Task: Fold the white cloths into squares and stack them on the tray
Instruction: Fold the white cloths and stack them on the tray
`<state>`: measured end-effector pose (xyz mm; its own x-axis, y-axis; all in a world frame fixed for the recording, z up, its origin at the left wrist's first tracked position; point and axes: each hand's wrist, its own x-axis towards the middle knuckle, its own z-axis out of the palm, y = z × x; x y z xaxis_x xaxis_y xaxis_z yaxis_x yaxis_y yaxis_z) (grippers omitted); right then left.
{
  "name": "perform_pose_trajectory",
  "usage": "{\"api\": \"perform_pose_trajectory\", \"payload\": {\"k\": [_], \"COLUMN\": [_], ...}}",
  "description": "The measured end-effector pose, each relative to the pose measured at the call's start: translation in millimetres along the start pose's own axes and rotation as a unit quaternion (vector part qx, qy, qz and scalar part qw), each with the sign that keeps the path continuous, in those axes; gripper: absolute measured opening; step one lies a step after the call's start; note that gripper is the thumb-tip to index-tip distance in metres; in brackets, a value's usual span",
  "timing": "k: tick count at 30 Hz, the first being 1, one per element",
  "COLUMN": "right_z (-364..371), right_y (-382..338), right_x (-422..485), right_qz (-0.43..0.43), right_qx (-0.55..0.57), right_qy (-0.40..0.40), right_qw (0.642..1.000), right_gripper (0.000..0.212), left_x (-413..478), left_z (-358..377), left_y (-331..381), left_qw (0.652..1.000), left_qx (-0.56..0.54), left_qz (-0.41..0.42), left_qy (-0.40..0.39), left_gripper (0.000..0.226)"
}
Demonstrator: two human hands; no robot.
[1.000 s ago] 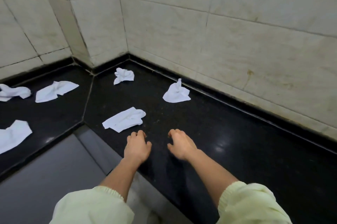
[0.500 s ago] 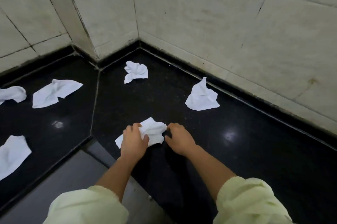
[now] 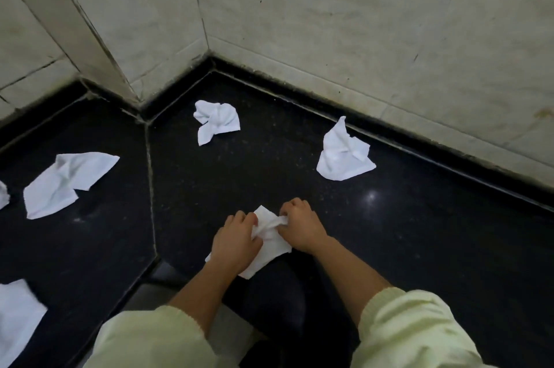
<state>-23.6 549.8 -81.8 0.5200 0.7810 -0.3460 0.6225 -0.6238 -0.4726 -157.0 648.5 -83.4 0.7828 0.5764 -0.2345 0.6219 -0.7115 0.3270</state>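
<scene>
A crumpled white cloth (image 3: 269, 243) is gripped by both hands near the front edge of the black counter (image 3: 419, 247), at 6 o'clock of the scene. The left hand (image 3: 235, 240) is closed on the cloth's left part, fingers curled over it; the right hand (image 3: 301, 225) is pinched shut on a bunched ridge at its top right. The cloth's lower corner is spread flat on the counter under the left wrist. Pale yellow sleeves (image 3: 419, 328) are seen at the bottom. Other loose cloths are left lying: one (image 3: 217, 119) at 12 o'clock near the wall corner, one (image 3: 343, 156) at 2 o'clock beside the back wall (image 3: 329, 22), one (image 3: 67, 181) at 9 o'clock, one (image 3: 15, 316) at 8 o'clock, cut by the frame edge.
</scene>
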Motion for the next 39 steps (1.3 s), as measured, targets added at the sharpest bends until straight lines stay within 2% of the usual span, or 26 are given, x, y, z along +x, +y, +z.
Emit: {"api": "perform_pose_trajectory", "payload": {"k": [3,7,12,16,21,25,28,30,35,39], "right_z": [-6.8,-29.8,-74.5,-109.3,-147.9,-169.6,-177.4,-179.3,-176.1,-159.7], "right_y": [0.2,8.4,24.7,46.6,78.5,101.4,113.8,121.1,138.1,152.7], "right_x": [0.4,-10.6,-38.3,-66.8,-102.1,-121.1,-132.1,-137.6,-147.5,-157.8], "right_qz": [0.022,0.075,0.079,0.090,0.105,0.104,0.097,0.096,0.111,0.155], "right_qx": [0.083,0.215,0.363,0.433,0.437,0.432,0.432,0.449,0.504,0.514], "right_qy": [0.020,0.003,-0.002,0.006,0.042,0.136,0.226,0.253,0.253,0.173], "right_qw": [0.996,0.974,0.929,0.897,0.892,0.885,0.867,0.851,0.818,0.826], "right_gripper": [0.014,0.006,0.030,0.033,0.033,0.032,0.029,0.032,0.034,0.039], "left_x": [11.1,20.7,28.6,34.8,45.2,53.7,60.0,62.4,61.0,55.4], "left_z": [-13.7,-33.3,-57.4,-77.2,-96.2,-106.1,-105.4,-105.1,-99.8,-81.7], "left_y": [-1.7,10.7,39.1,57.1,83.7,118.6,138.8,145.6,147.4,135.7], "left_qw": [1.000,0.996,0.986,0.981,0.971,0.951,0.936,0.929,0.920,0.903], "left_qx": [-0.030,-0.091,-0.151,-0.158,-0.205,-0.279,-0.330,-0.348,-0.360,-0.385], "left_qz": [0.001,-0.012,0.054,0.103,0.125,0.128,0.115,0.120,0.156,0.174], "left_qy": [-0.006,-0.015,-0.036,-0.041,0.009,0.033,0.039,0.041,0.009,-0.081], "left_gripper": [0.017,0.017,0.017,0.017,0.020,0.019,0.017,0.016,0.015,0.013]}}
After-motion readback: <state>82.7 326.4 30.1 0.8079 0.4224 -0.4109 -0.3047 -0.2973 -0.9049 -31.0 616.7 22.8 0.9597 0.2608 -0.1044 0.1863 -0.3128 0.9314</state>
